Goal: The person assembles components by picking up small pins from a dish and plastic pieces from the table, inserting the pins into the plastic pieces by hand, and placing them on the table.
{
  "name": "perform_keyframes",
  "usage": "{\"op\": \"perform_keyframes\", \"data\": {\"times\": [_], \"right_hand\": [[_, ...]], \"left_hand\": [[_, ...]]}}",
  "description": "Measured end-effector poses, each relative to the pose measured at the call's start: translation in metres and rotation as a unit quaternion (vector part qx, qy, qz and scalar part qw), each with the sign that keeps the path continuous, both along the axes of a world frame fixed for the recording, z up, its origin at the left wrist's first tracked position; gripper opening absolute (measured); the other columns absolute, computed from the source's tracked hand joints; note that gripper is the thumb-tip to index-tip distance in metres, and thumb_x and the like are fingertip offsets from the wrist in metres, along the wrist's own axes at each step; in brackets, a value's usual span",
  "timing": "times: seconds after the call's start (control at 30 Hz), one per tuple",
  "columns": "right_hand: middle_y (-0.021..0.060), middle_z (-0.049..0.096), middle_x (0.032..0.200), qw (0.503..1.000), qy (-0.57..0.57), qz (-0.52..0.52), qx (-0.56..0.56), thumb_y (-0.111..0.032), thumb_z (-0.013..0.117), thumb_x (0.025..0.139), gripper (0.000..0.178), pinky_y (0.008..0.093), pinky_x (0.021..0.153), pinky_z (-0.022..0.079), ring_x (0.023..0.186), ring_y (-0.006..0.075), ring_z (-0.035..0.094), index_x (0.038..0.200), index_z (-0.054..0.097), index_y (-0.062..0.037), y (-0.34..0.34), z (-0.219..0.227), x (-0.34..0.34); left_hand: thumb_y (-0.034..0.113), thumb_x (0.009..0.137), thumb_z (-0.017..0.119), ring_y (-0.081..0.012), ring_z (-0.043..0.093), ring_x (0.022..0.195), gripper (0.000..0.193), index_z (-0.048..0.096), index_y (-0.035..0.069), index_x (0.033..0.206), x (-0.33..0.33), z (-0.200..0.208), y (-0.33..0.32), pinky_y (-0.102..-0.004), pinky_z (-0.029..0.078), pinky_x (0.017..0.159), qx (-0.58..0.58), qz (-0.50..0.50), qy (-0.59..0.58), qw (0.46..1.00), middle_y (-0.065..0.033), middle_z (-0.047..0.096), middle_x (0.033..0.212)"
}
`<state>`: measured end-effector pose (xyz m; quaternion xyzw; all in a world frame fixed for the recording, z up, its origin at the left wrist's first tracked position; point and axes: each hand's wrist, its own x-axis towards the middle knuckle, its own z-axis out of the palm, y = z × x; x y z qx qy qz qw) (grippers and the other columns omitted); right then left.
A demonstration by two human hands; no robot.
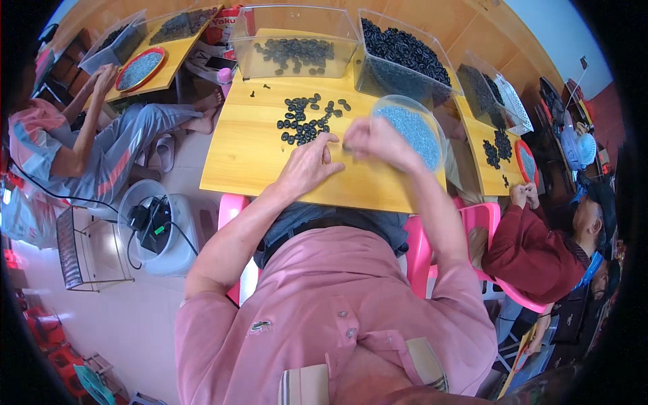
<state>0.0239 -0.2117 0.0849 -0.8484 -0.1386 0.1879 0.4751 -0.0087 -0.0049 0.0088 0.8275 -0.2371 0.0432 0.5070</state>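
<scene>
Small hand-assembly workshop, by look of it: yellow-topped tables [233, 145] at centre, upper left and right, co-workers [543, 253] at outer two. Black oval parts [307, 128] loose on centre table, more heaped in clear plastic bin [391, 82] at top; round trays [162, 62] of blue-grey bits. Homely side too (bare feet [202, 123] upper left, pink plastic chair [420, 260], tiled floor [158, 300]).

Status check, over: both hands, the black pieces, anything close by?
Left grip near loose black pieces. Right grip blurred, contents unclear. Pieces scattered on yellow table. Round bowl of bluish granules close beside right grip.
</scene>
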Motion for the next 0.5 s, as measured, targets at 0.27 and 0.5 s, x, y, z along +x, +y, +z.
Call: {"op": "perform_keyframes", "data": {"times": [0.27,0.5], "right_hand": [[0.0076,0.073,0.094,0.904,-0.382,-0.118,0.148,-0.016,0.071,0.085,0.033,0.0285,0.077,0.053,0.082,0.0149,0.068,0.112,0.069,0.0021,0.02,0.089,0.091],[0.0169,0.073,0.095,0.898,-0.274,-0.041,-0.342,-0.017,0.067,0.082,0.026,0.0373,0.079,0.054,0.089,0.0271,0.07,0.103,0.074,-0.0041,0.0,0.033,0.017]], "left_hand": [[0.017,0.083,0.075,-0.0254,0.065,0.07,0.019,0.07,0.001,0.091,0.006,-0.006,0.001,-0.037,0.051,0.065,0.059,-0.035,-0.066,0.995,-0.0122,0.065,0.076],[0.016,0.083,0.073,-0.0273,0.064,0.072,0.014,0.07,0.002,0.085,0.006,-0.005,0.002,-0.0377,0.051,0.067,0.075,-0.047,-0.085,0.992,-0.012,0.065,0.077]]}}
